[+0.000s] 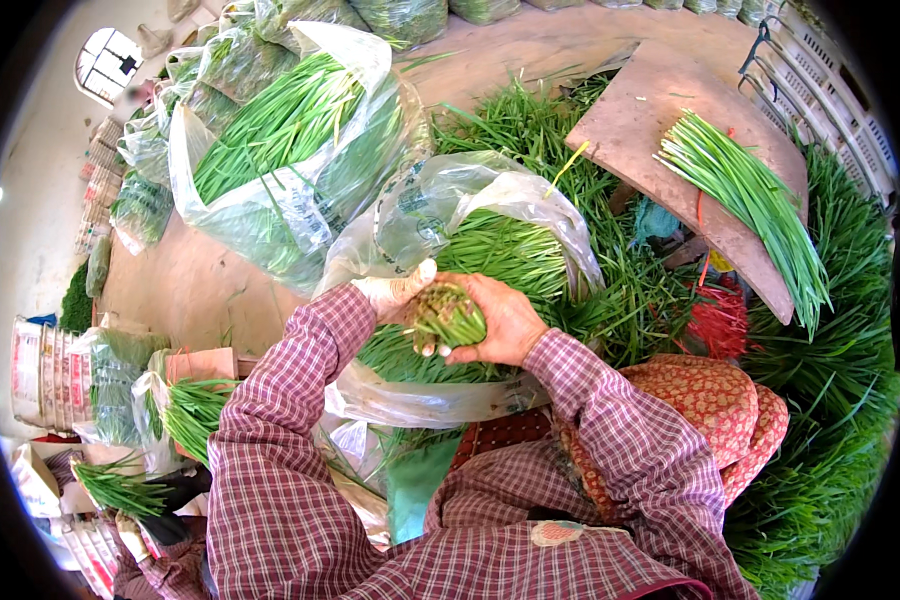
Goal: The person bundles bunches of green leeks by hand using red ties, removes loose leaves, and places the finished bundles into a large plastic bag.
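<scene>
Both my hands are closed around a bunch of chives (pixel 452 316), its cut stem ends facing up toward me. My left hand (pixel 395 292), with white wrapping on its thumb and fingertips, grips the bunch from the left. From the right, my right hand (pixel 507 320) wraps it, fingers curled under the stems. Directly beneath is an open clear plastic bag (pixel 425 398) partly filled with chives (pixel 510 250). The leaf ends of the held bunch are hidden below my hands.
A fuller bag (pixel 240 215) of chives stands at the far left. At the right, a tilted board (pixel 620 130) bears a chive bunch (pixel 745 195); red ties (pixel 718 318) hang below it. Loose chives (pixel 820 420) heap up on the right. Another person (pixel 160 545) handles chives at lower left.
</scene>
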A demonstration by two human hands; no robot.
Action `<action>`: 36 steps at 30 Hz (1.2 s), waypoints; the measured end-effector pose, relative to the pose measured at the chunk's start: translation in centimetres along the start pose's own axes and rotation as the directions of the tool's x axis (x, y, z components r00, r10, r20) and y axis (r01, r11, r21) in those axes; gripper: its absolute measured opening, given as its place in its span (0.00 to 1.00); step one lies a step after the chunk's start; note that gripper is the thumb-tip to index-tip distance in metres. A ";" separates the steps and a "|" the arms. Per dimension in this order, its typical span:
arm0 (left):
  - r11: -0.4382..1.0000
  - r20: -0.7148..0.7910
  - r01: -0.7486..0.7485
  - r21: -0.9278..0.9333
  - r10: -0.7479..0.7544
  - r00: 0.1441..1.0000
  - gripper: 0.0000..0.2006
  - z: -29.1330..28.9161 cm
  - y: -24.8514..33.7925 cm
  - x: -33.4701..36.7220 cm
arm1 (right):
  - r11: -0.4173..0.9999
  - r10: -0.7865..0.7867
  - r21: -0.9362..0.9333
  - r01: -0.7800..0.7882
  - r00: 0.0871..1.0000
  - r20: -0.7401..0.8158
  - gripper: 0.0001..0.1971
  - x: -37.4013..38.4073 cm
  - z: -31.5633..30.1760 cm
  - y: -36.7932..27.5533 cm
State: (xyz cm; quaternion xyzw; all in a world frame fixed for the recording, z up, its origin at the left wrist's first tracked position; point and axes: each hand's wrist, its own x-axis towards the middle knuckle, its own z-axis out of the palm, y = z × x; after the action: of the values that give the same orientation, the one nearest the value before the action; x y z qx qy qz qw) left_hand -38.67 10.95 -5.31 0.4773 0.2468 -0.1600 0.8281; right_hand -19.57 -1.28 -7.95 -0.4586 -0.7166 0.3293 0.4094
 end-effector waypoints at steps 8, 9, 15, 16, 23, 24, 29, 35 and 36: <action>0.984 0.083 -0.106 0.141 0.095 0.992 0.51 0.0 3.6 5.1 | 0.675 0.228 0.727 -0.124 0.972 -0.046 0.41 -1.2 -3.9 3.8; 0.983 0.122 -0.124 0.138 0.107 0.987 0.50 0.3 4.4 5.4 | 0.668 0.234 0.737 -0.104 0.969 -0.076 0.41 -1.1 -4.7 3.5; 0.930 0.186 -0.202 0.306 0.150 0.971 0.42 2.9 11.6 5.6 | 0.664 0.344 0.746 -0.055 0.908 -0.240 0.32 -1.3 -10.9 1.7; 0.907 0.181 -0.248 0.340 0.196 0.964 0.41 3.7 12.9 5.1 | 0.700 0.326 0.713 -0.027 0.901 -0.286 0.30 -0.9 -12.0 1.5; 0.735 -0.031 -0.487 0.471 0.566 0.824 0.40 6.2 19.0 -1.0 | 0.125 0.101 0.889 0.440 0.886 -0.453 0.41 -0.3 -14.7 0.1; 0.722 -0.046 -0.550 0.420 0.622 0.782 0.37 5.1 19.1 -1.2 | 0.005 0.092 0.888 0.459 0.884 -0.458 0.37 0.0 -14.7 -0.5; 0.813 -0.163 -0.416 0.407 0.513 0.843 0.55 5.7 15.7 0.8 | -0.003 0.156 0.896 0.444 0.885 -0.438 0.40 1.7 -13.2 -0.3; 0.859 0.007 -0.508 -0.063 0.510 0.860 0.41 3.3 0.1 2.7 | -0.075 0.129 0.953 0.293 0.951 -0.282 0.39 4.0 -10.0 -0.7; 0.857 0.014 -0.496 -0.143 0.502 0.865 0.40 4.0 -1.5 2.8 | -0.087 0.170 0.960 0.267 0.953 -0.250 0.38 4.2 -9.5 -0.4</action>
State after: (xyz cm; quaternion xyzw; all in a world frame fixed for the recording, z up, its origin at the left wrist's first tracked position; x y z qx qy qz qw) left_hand -36.12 6.68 -6.30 0.4639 0.1040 0.0650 0.8774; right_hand -12.33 3.38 -2.14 -0.0236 -0.1861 0.6616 0.7260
